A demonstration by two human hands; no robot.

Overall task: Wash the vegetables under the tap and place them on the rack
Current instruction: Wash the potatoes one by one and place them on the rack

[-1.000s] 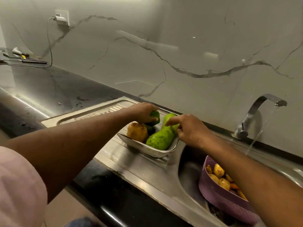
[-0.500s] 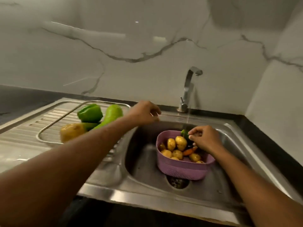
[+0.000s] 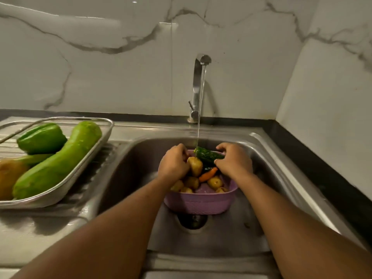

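A purple basket (image 3: pixel 201 204) stands in the steel sink (image 3: pixel 267 174) under the running tap (image 3: pixel 198 85). It holds several potatoes (image 3: pixel 215 181) and an orange carrot (image 3: pixel 208 174). My left hand (image 3: pixel 174 164) grips a potato (image 3: pixel 195 165) just above the basket. My right hand (image 3: pixel 234 161) holds a dark green cucumber (image 3: pixel 208 155) under the water stream. On the left drainboard a wire rack (image 3: pixel 88 158) holds a green capsicum (image 3: pixel 42 137), a long pale green gourd (image 3: pixel 58 160) and a yellowish vegetable (image 3: pixel 10 174).
A marble wall rises behind the sink and on the right. A black counter edge (image 3: pixel 322 168) runs along the right side. The sink drain (image 3: pixel 192 220) lies just in front of the basket.
My left hand has come from the rack side to the basket and taken a potato. My right hand has lifted the cucumber under the stream. The view has swung toward the sink.
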